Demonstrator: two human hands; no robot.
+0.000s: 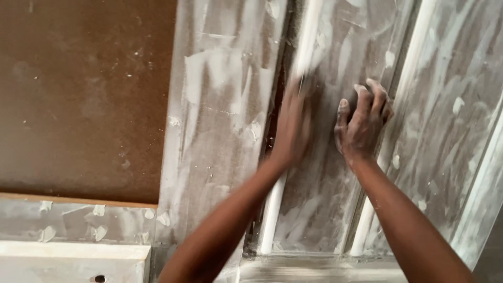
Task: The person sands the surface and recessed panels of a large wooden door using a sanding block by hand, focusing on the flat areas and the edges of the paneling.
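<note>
Right hand's fingers (373, 97) first: curled and dusty white, clenched over a small dark pad (350, 100) that is mostly hidden under them, too little showing to tell its shape or which way it lies. The right hand (362, 126) presses that pad against the recessed panel (325, 178) of a door (220, 131), near the panel's right-hand moulding (390, 147). The left hand (293, 126) is a blur, lying flat-looking against the same panel just beside the left moulding (293, 105); I can't tell whether its fingers are spread or closed, and nothing shows in its grasp. Both forearms come up from the bottom edge, angled toward each other, the hands near but apart.

Outward now: the recessed panel is long and narrow, its long axis running from the bottom of the view to the top, leaning slightly rightward, framed by two pale rounded mouldings that follow the same line. The whole door is smeared with patches of white filler and grey dust. To the left, a broad flat stile, then a plain brown board (78, 94). At lower left sits a pale painted ledge (73, 259).
</note>
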